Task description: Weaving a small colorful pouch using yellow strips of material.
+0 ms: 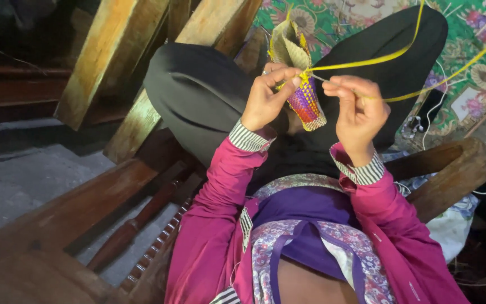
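A magenta jacket (215, 225) with striped cuffs (247, 138) is worn over a purple top (305, 205), a floral garment and black trousers (198, 90).

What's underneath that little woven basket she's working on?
Under the basket lies a lap in black cloth. The left hand and right hand pinch yellow strips at it. The basket's underside is hidden.

dark wooden chair (451, 169) under the seated person, floral mat (468, 90) on floor beyond
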